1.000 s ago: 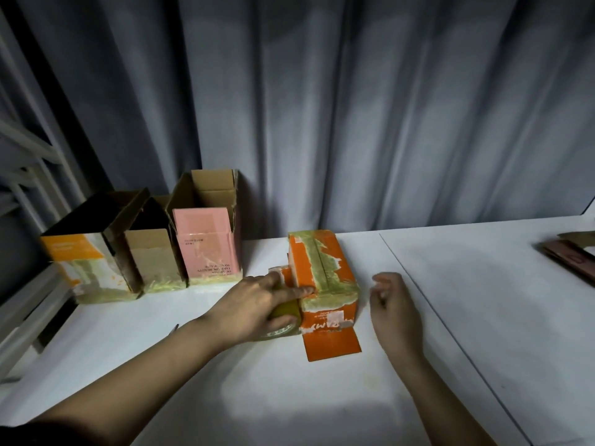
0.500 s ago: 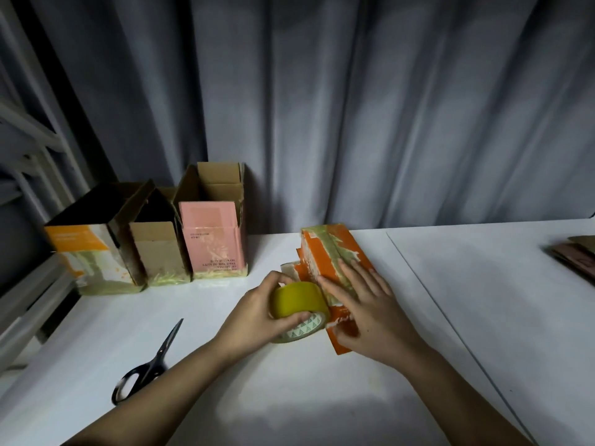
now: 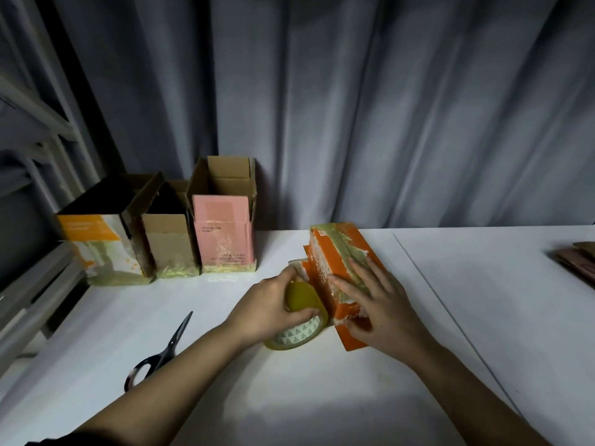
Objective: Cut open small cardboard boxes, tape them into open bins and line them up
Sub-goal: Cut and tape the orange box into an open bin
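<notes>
Stretching across the lower part of the view, a white desk [image 3: 483, 317] meets a wall of grey pleated curtain [image 3: 386, 107], and a thin seam runs diagonally over the desk's right side. Near the middle, an orange box [image 3: 344, 249] streaked with yellowish tape lies on its side, an orange flap sticking out toward the person. The right hand [image 3: 380, 304] lies flat on top of it, fingers straight and spread. The left hand [image 3: 267, 304] curls its fingers round a roll of yellow tape [image 3: 299, 317] that touches the box's left face and rests on the desk. Back left, against the curtain, three open-topped bins stand touching in a row: an orange-and-white bin [image 3: 96, 243], a plain brown bin [image 3: 167, 243] and a pink-fronted bin [image 3: 225, 226]. Black-handled scissors [image 3: 161, 352] lie on the desk to the left of the left forearm. Pale metal shelving [image 3: 29, 188] rises along the left edge, and flattened brown cardboard [image 3: 576, 259] sits at the far right edge.
</notes>
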